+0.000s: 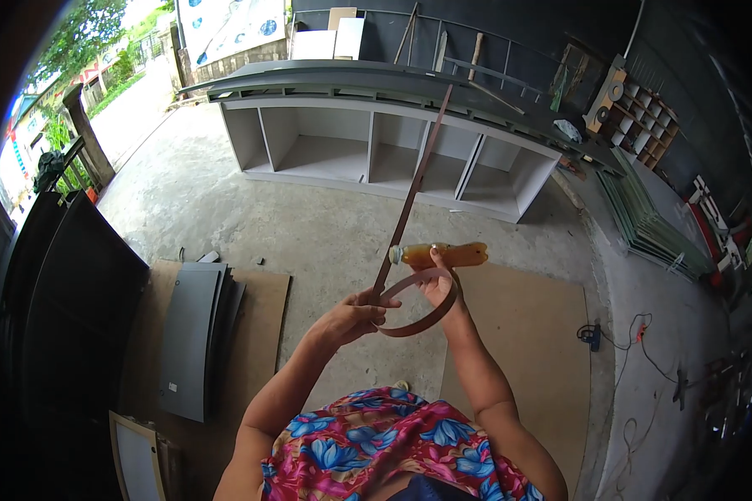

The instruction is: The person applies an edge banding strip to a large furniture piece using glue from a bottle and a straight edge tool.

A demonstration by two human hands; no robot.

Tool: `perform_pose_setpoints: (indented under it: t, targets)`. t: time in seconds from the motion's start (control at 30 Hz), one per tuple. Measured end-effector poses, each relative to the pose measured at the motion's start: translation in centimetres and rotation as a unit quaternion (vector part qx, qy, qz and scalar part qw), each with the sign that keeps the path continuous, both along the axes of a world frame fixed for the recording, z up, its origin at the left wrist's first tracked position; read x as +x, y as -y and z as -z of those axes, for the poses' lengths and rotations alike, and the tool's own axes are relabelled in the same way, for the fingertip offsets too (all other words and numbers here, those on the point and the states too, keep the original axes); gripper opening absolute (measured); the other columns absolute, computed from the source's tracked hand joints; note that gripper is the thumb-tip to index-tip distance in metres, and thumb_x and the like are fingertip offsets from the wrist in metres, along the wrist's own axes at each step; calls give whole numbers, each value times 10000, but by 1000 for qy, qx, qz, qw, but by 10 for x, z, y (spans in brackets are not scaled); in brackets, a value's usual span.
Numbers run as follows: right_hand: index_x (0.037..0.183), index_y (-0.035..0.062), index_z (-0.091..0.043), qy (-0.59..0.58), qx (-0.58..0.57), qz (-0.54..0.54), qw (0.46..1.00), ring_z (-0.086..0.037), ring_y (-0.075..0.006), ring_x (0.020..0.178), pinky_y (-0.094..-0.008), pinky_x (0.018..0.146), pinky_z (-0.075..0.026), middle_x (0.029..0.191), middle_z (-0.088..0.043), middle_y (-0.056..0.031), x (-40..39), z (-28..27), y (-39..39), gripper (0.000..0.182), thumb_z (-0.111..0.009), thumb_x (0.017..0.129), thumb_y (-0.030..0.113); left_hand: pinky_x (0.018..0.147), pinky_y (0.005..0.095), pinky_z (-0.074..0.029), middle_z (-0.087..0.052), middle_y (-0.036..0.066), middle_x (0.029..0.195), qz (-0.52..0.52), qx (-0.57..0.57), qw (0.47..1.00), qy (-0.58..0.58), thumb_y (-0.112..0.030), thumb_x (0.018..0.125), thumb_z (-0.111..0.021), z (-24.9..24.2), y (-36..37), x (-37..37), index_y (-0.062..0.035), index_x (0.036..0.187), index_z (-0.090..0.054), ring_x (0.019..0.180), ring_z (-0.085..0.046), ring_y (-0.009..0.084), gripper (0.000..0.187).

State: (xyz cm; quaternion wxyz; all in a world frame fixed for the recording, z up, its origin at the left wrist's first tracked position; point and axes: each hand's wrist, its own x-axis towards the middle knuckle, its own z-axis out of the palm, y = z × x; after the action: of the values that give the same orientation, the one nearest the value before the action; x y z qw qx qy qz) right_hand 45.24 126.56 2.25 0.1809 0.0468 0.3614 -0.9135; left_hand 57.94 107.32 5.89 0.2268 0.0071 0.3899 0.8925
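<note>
My left hand (353, 319) is closed on a long brown edging strip (410, 196), pinching it between thumb and fingers. From there one length runs straight away from me toward the cabinet, overlapping its front in this view. The rest curls into a loop (426, 326) between my hands. My right hand (434, 284) grips a clear plastic bottle (459, 255) of amber liquid, lying sideways with its capped end to the left. The loop passes right by the fingers and wrist of this hand.
Ahead stands a long, low open cabinet (326, 159) with dark panels on top. Grey panels (196, 342) are stacked at left, and a brown board (526, 359) lies on the floor at right. A cabled power tool (589, 336) and leaning glass-like sheets (643, 209) are farther right.
</note>
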Motion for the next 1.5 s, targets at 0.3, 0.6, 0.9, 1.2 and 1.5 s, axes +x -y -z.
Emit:
perform_pose_setpoints:
  t: [0.3, 0.6, 0.9, 1.2, 1.5]
  targets:
    - [940, 162, -597, -1, 72, 28, 997, -635, -136, 848, -294, 747, -428, 867, -664, 3, -14, -11, 11, 265, -722, 766, 318, 663, 234, -459, -588, 132, 1111, 34, -15, 999, -8, 68, 809, -499, -10, 6, 18, -119, 1413, -211, 696, -526, 102, 695]
    - [1040, 121, -535, -11, 60, -14, 998, -628, -163, 815, -309, 711, -444, 889, -636, -29, 47, 3, 15, 409, -729, 758, 346, 713, 297, -474, -541, 123, 1199, -21, -37, 999, 29, 44, 777, -547, -6, 18, 35, -63, 1281, -362, 737, -522, 114, 546]
    - [1024, 132, -554, -7, 63, -3, 998, -630, -158, 783, -317, 706, -472, 882, -645, -25, 49, 12, 12, 379, -739, 752, 321, 750, 305, -495, -535, 140, 1192, -36, -96, 992, 73, 62, 761, -551, 5, 27, 63, -28, 1264, -396, 806, -587, 153, 535]
    - [1017, 136, -558, -28, 63, 7, 998, -636, -143, 852, -295, 726, -480, 913, -645, -15, 37, 16, 21, 397, -740, 741, 357, 630, 250, -519, -560, 120, 1125, -23, -32, 998, 46, 108, 805, -443, 20, 36, 85, -35, 1309, -364, 708, -585, 124, 530]
    - [971, 147, -597, -14, 30, -57, 998, -643, -153, 855, -298, 727, -494, 897, -662, -15, 89, 18, 33, 322, -746, 742, 317, 549, 206, -473, -598, 102, 1046, -25, -1, 998, 65, 10, 898, -433, 37, 36, 87, -63, 1325, -370, 609, -519, 85, 437]
